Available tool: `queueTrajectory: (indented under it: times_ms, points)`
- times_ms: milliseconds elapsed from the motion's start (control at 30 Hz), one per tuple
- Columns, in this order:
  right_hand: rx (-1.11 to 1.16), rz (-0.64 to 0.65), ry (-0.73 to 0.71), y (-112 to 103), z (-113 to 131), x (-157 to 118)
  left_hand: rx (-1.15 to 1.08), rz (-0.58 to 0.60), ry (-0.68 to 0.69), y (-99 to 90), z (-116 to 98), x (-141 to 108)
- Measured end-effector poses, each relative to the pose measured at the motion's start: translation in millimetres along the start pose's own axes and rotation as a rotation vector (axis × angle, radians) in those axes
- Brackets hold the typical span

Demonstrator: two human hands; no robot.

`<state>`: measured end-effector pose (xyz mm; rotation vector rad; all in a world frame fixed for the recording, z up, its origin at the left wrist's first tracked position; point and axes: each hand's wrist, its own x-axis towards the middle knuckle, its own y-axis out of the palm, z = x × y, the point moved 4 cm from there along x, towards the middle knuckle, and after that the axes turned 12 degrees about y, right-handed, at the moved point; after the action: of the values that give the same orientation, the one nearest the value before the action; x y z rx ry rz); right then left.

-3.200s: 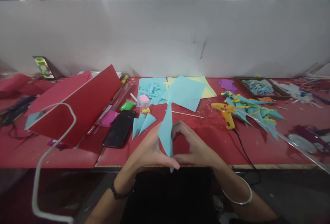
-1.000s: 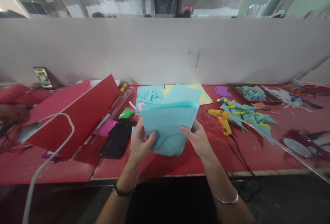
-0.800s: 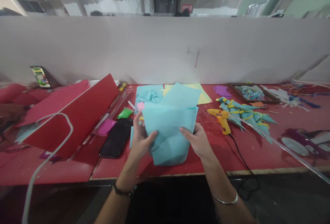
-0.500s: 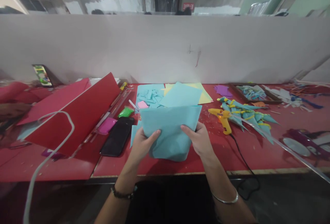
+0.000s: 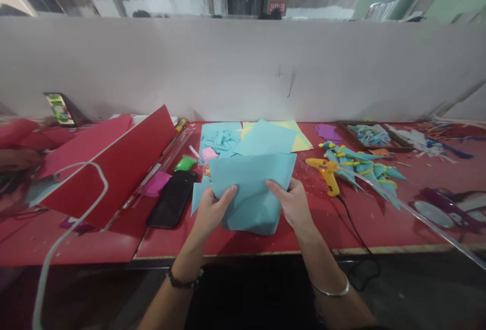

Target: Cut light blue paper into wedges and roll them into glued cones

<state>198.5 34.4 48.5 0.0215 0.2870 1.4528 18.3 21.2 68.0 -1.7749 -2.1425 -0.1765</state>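
Note:
A light blue sheet of paper is held up over the front of the red table, slightly bowed. My left hand grips its left side, thumb on the near face and fingers behind. On the other side my right hand pinches it the same way. Whether it is one sheet or a few together, I cannot tell. Beyond it lie another blue sheet, a yellow sheet and small blue paper pieces. A further blue paper piece shows beside my left hand.
Left are a black phone, a pink packet, a green packet and a leaning red board. Right are a yellow glue gun with its cord, blue paper cones and a tray. Someone else's hand is far left.
Both hands keep their hold on the blue sheet, which has shifted and tilted very slightly. The whole view has moved a little; nothing was let go.

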Motion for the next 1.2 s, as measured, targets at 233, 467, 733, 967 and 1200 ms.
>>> queueTrajectory:
  times_ms: [233, 467, 733, 967, 1200]
  points:
    - [-0.054, -0.041, -0.022, -2, 1, 0, 0.055, 0.045, 0.064, 2.4, -7, 3]
    - [-0.033, 0.029, -0.212, -10, 23, -1, 0.018, 0.133, 0.01, -0.9, -10, 1]
    - [-0.067, -0.183, -0.201, -14, 25, -3, -0.04, 0.195, -0.116, 4.4, -7, -5]
    - [0.006, -0.229, -0.171, -15, 22, -2, -0.049, 0.281, -0.046, 7.6, -18, -6]
    - [-0.061, -0.203, -0.205, -18, 23, 0, -0.092, 0.258, -0.099, 5.7, -13, -6]
